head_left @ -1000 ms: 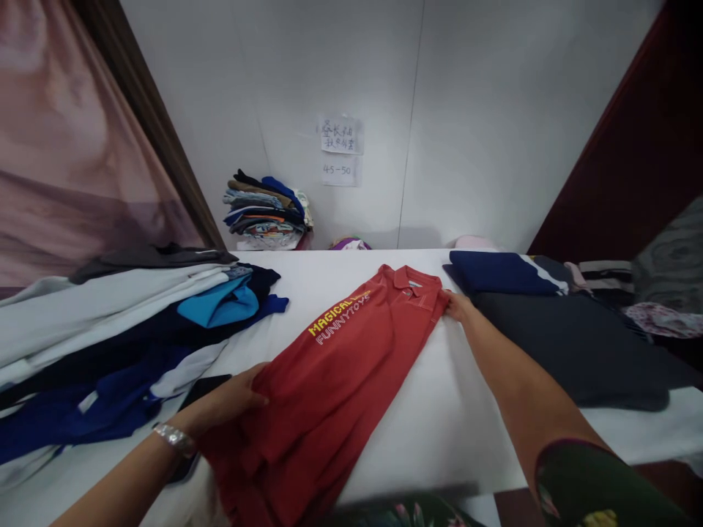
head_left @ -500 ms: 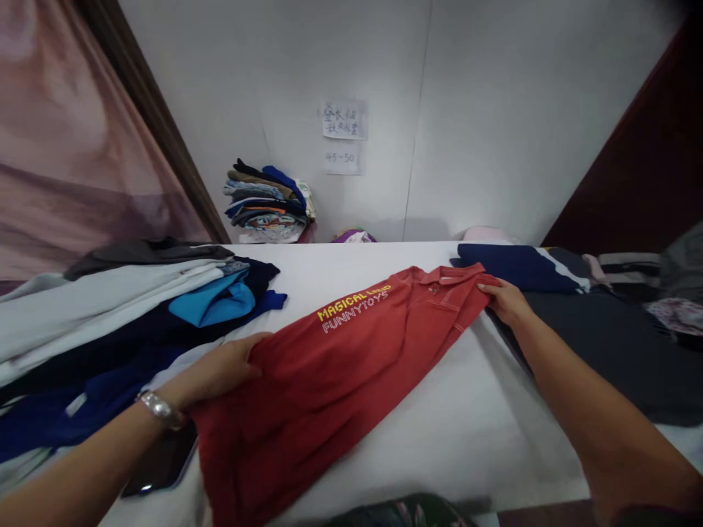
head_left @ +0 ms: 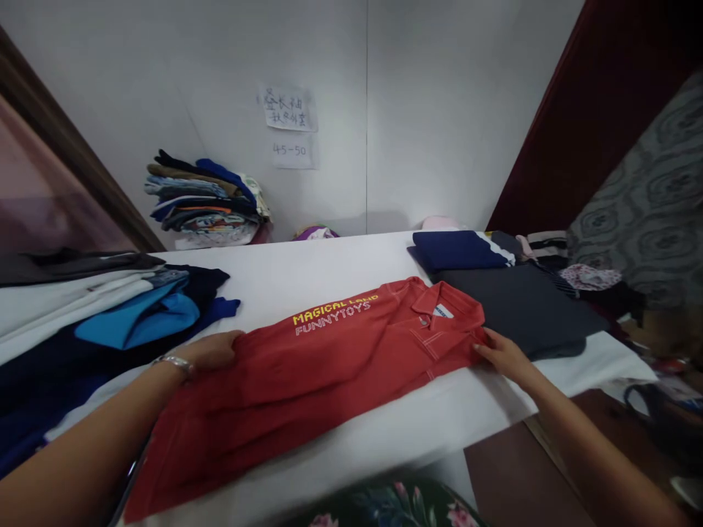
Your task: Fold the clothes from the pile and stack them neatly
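Spread lengthwise over the white table (head_left: 307, 267) is a red collared shirt (head_left: 329, 373) with yellow and white lettering. Its collar, with a label inside, points to the right. My left hand (head_left: 214, 351), a silver bracelet at the wrist, is closed on the upper edge of the shirt's left part. At the collar end, my right hand (head_left: 499, 355) pinches the cloth near the shoulder. Part of the dark phone is hidden under my left forearm and the shirt.
Loose clothes (head_left: 137, 311) in white, blue and black lie at the left. Folded dark grey clothing (head_left: 516, 307) and a navy garment (head_left: 455, 250) are at the right. A clothes stack (head_left: 203, 197) stands by the wall under handwritten paper signs (head_left: 291, 110).
The view has swung to the right. The shirt's collar end has come down and nearer, and the collar has opened to show its label. Both hands keep hold of the shirt.
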A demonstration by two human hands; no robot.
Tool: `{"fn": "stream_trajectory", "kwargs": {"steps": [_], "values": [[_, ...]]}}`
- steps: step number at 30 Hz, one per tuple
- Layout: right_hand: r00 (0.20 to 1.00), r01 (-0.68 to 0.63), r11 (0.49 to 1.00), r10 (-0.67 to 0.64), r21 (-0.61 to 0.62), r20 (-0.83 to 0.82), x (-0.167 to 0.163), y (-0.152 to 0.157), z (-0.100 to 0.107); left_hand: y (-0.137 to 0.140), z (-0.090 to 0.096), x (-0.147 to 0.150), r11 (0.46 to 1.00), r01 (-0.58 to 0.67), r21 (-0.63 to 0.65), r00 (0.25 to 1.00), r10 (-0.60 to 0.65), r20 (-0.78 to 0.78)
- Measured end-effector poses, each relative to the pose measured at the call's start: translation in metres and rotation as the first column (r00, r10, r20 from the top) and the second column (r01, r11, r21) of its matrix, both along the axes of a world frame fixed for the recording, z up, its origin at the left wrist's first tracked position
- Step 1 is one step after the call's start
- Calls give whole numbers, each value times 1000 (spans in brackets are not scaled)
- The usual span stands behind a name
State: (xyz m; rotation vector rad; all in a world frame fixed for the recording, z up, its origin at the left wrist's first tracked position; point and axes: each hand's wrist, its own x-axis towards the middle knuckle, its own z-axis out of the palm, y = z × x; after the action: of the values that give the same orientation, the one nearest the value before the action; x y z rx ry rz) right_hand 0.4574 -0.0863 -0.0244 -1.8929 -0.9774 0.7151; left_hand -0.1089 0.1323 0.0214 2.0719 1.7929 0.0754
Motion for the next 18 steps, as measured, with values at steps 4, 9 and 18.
{"fn": "stream_trajectory", "kwargs": {"steps": [4,9,18], "values": [[808,-111,992,58,55,586,3,21,38,-15,-1,14,982,144,120,974,-120,-191],[854,-297,946,202,131,479,-23,113,58,-27,-13,53,954,218,206,975,-207,-76],[825,-347,932,358,-108,437,-30,247,16,-30,-37,70,949,115,293,993,-114,-21]]}}
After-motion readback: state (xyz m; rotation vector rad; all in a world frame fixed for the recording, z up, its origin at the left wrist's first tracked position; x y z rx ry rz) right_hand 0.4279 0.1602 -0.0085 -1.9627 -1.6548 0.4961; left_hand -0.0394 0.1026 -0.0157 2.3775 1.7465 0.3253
